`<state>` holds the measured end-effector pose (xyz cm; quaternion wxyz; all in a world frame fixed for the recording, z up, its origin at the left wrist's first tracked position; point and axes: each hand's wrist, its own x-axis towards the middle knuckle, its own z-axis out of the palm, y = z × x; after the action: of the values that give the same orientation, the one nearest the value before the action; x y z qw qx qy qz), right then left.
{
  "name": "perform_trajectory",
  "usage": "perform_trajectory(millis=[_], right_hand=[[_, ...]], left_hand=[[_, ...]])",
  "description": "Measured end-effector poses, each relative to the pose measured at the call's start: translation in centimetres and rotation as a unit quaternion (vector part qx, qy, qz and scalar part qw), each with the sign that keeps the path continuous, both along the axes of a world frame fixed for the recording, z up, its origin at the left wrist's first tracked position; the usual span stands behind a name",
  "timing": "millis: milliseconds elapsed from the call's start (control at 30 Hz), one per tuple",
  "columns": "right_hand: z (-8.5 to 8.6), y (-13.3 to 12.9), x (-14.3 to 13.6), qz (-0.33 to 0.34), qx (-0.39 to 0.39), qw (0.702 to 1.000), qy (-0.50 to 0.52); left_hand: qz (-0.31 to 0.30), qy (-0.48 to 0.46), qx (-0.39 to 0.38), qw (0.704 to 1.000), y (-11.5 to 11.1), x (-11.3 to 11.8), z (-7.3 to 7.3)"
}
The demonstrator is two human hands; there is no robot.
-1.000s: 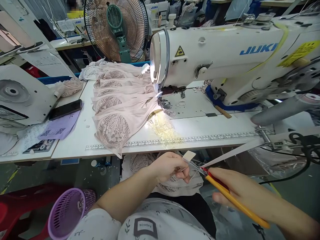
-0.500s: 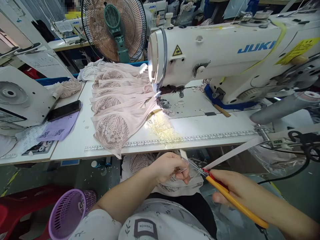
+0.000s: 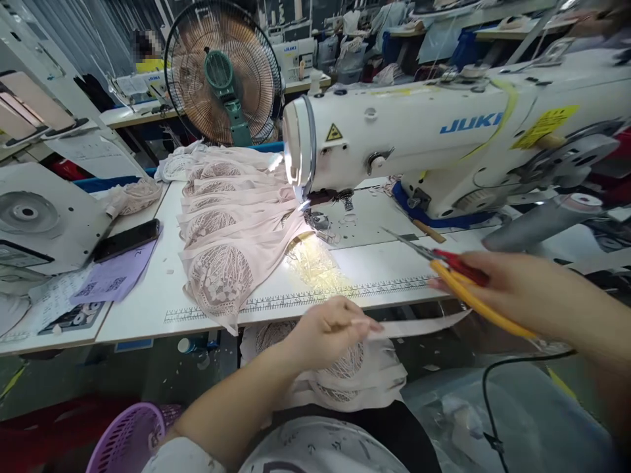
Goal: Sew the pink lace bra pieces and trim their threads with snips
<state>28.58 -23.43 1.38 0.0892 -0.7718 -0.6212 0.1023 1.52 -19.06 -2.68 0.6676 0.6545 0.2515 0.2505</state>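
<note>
A pale strip (image 3: 419,326) is pinched in my left hand (image 3: 328,332) and extends rightward, just below the table edge. My right hand (image 3: 503,286) grips scissors (image 3: 461,299) with orange and red handles, their blades pointing up and left over the table front. Beneath my left hand, pink lace pieces (image 3: 340,381) lie on my lap. More pink lace bra pieces (image 3: 221,272) are spread across the table, one end reaching the sewing machine (image 3: 394,138) needle area. Yellowish clear material (image 3: 315,263) sits under the machine's light.
On the white table (image 3: 142,295) lie a black phone (image 3: 127,240) and purple paper (image 3: 111,272). A fan (image 3: 224,75) stands behind. A grey thread cone (image 3: 542,223) is at the right. Below are a purple basket (image 3: 125,440) and a black cable (image 3: 486,387).
My right hand has moved up and right with the scissors, away from my left hand. The strip now extends from my left hand and no longer runs up to the machine's right side. The view has shifted.
</note>
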Motion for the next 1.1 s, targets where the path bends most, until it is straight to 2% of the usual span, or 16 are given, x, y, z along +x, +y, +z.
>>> perform_trajectory(millis=[67,133,233,367,500,600,667,700,733,833,1000,1100], right_hand=[[1.8,2.7,-0.2,-0.03,-0.024,0.998,-0.057],[3.1,4.3,-0.7,-0.049,-0.027,0.995,-0.087],[3.2,5.0,-1.2,-0.06,-0.015,0.992,-0.111],[0.5,4.7,-1.2,-0.055,-0.011,0.991,-0.119],[-3.0,4.2,-1.3,-0.041,-0.004,0.993,-0.11],[-4.5,3.7,-1.0,-0.036,0.004,0.994,-0.106],[-5.1,3.5,-0.4,-0.035,0.001,0.995,-0.097],[-5.3,3.5,-0.1,-0.031,0.001,0.995,-0.095],[-5.4,3.5,0.3,-0.027,0.007,0.995,-0.097],[-5.4,3.5,0.7,-0.009,0.066,0.991,-0.116],[-4.5,3.8,-2.0,0.017,0.147,0.983,-0.104],[-4.5,4.7,-4.5,0.087,0.203,0.973,-0.072]], left_hand=[[0.09,0.013,0.027,0.995,2.2,1.1,1.1],[0.171,0.021,-0.004,0.985,4.8,2.6,1.9],[0.233,0.006,-0.084,0.969,8.0,4.8,2.3],[0.249,0.011,-0.104,0.963,9.6,5.6,1.4],[0.233,0.115,-0.064,0.963,9.4,4.4,-0.2],[0.198,0.186,-0.022,0.962,9.3,3.3,-0.8],[0.174,0.228,0.035,0.957,9.2,2.6,-0.5],[0.16,0.26,0.09,0.948,9.2,2.2,-0.3],[0.145,0.296,0.158,0.931,9.2,1.9,0.0],[0.111,0.374,0.341,0.855,9.4,0.5,0.6],[0.102,0.354,0.511,0.776,11.1,-2.4,-0.3],[0.09,0.329,0.552,0.761,12.1,-3.2,-1.2]])
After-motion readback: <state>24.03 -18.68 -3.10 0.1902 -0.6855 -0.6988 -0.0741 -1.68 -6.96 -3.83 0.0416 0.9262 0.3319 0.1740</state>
